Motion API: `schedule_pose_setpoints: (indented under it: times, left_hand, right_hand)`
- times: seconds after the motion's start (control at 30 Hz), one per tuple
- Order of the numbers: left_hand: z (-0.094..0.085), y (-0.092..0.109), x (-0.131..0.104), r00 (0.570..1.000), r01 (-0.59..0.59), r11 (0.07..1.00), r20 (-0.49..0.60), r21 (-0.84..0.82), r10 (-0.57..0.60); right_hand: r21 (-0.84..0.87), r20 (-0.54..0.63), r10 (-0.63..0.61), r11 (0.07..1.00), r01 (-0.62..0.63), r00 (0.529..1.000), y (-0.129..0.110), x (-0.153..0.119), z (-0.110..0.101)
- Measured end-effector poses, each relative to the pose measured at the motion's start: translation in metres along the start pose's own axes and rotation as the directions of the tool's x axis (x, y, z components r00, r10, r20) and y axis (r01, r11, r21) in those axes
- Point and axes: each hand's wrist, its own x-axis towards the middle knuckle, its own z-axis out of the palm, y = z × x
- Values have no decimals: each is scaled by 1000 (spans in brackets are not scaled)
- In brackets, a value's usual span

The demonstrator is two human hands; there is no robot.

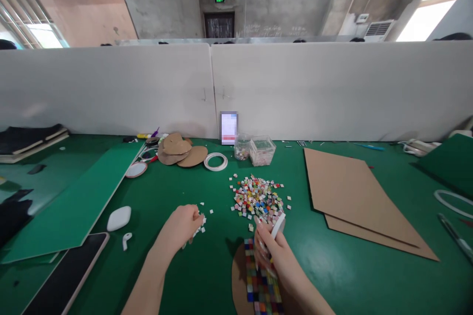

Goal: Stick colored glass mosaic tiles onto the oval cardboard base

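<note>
Right hand point(279, 252) grasps a bottle point(278, 225) over the mosaic point(260, 289); left hand point(180, 224) bent at white tiles point(203, 230), hold unclear; single pickups likely best.

A colourful tile grid point(263, 291) was laid flat on rounded brown cardboard point(238, 278), with some clear-and-white thing point(278, 225) kinda tilted over it. Loose white tiles point(203, 230) were scattered up-left, a mixed-colour pile point(256, 198) heaped beyond.
</note>
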Motion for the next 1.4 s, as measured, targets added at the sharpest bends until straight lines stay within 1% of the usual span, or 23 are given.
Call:
schedule_pose_setpoints:
  times: [0.07, 0.17, 0.27, 0.3, 0.33, 0.4, 0.43, 0.5, 0.57, 0.63, 0.7, 0.73, 0.8, 0.87, 0.93, 1.03, 1.1, 1.2, 1.23, 1.3, 1.37, 1.4]
  left_hand:
    - [0, -2, 1, 1000, -10, 1000, 4, -14, 10]
    - [0, 4, -1, 995, -94, 986, 3, -135, 96]
    - [8, 23, -8, 975, -188, 931, 58, -312, 216]
    - [14, 32, -10, 966, -192, 904, 90, -383, 243]
    - [21, 41, -13, 954, -180, 870, 134, -459, 269]
    - [36, 59, -19, 935, -127, 777, 186, -617, 301]
    - [44, 67, -21, 924, -85, 716, 215, -693, 317]
    - [57, 77, -25, 921, 8, 585, 234, -811, 311]
    - [65, 81, -26, 931, 55, 501, 226, -864, 288]
    - [70, 81, -25, 941, 56, 483, 209, -874, 268]
    - [72, 79, -23, 947, 26, 512, 184, -859, 262]
    - [73, 78, -23, 950, -13, 545, 160, -839, 269]
    - [75, 75, -21, 952, -151, 638, 62, -755, 298]
    - [75, 73, -21, 938, -297, 719, -52, -628, 342]
    - [74, 72, -21, 924, -366, 757, -112, -541, 367]
    - [67, 73, -20, 923, -375, 777, -129, -506, 362]
    - [60, 73, -21, 930, -359, 773, -133, -522, 342]
    - [55, 69, -31, 946, -305, 761, -91, -573, 311]
    - [56, 67, -37, 950, -285, 773, -61, -567, 305]
    - [66, 60, -53, 957, -252, 834, 1, -491, 290]
    - [82, 53, -71, 960, -265, 903, -6, -339, 280]
    - [91, 49, -79, 957, -289, 929, -42, -232, 287]
  right_hand:
    - [-28, -5, -4, 1000, 4, 1000, 1, 1, -1]
    - [-45, -50, 13, 999, -15, 999, 4, 2, -1]
    - [-60, -111, -14, 998, 7, 994, 6, 2, -3]
    - [-79, -137, -40, 996, 30, 990, 7, 2, -3]
    - [-111, -159, -76, 992, 59, 984, 8, 2, -4]
    - [-200, -174, -166, 971, 131, 971, 8, 2, -4]
    - [-241, -162, -212, 956, 170, 964, 7, 1, -4]
    - [-298, -106, -276, 925, 234, 955, 6, 0, -2]
    - [-327, -52, -299, 907, 267, 953, 5, -1, 0]
    - [-347, -27, -306, 896, 278, 952, 6, -1, 2]
    - [-363, -24, -319, 886, 289, 947, 6, -1, 3]
    - [-368, -23, -324, 882, 293, 946, 5, -1, 3]
    - [-375, -21, -327, 879, 296, 945, 5, -1, 3]
    - [-372, -17, -319, 882, 290, 948, 3, -2, 3]
    - [-360, -24, -306, 891, 278, 952, 2, -4, 4]
    - [-329, -86, -280, 914, 238, 956, 1, -7, 6]
    - [-311, -124, -267, 925, 218, 956, 1, -7, 6]
    - [-305, -117, -283, 923, 236, 952, 3, -3, 2]
    - [-315, -113, -300, 915, 252, 947, 5, 0, -1]
    - [-346, -142, -349, 894, 284, 926, 8, 5, -6]
    - [-394, -157, -403, 863, 317, 902, 13, 10, -10]
    - [-421, -152, -424, 845, 329, 893, 15, 12, -12]
